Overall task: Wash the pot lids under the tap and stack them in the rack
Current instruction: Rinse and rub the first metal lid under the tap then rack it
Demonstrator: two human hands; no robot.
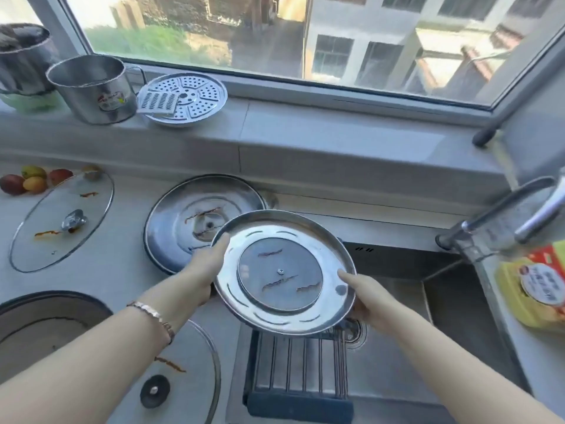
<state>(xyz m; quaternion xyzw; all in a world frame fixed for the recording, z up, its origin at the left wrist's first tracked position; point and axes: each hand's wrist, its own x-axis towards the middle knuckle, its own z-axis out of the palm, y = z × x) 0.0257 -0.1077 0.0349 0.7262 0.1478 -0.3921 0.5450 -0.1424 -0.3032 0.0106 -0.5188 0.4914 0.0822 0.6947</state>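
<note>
I hold a round steel pot lid (pixel 282 272) with a glass centre, underside up, smeared with brown streaks, above the sink's left edge. My left hand (pixel 203 270) grips its left rim and my right hand (pixel 363 293) grips its right rim. Below it a dark blue rack (pixel 298 374) with metal bars lies across the sink (pixel 406 347). The tap (pixel 501 215) stands at the right, no water visible. A larger dirty steel lid (pixel 183 221) lies on the counter behind, a stained glass lid (pixel 61 221) at the left, and another glass lid (pixel 186 381) near me.
On the window sill stand a steel pot (pixel 91 90), a perforated steamer plate (pixel 189 99) and a grater (pixel 157 102). Fruit (pixel 30 180) lies at the far left. A wok (pixel 39 325) sits at bottom left. A yellow detergent bottle (pixel 535 286) stands right of the sink.
</note>
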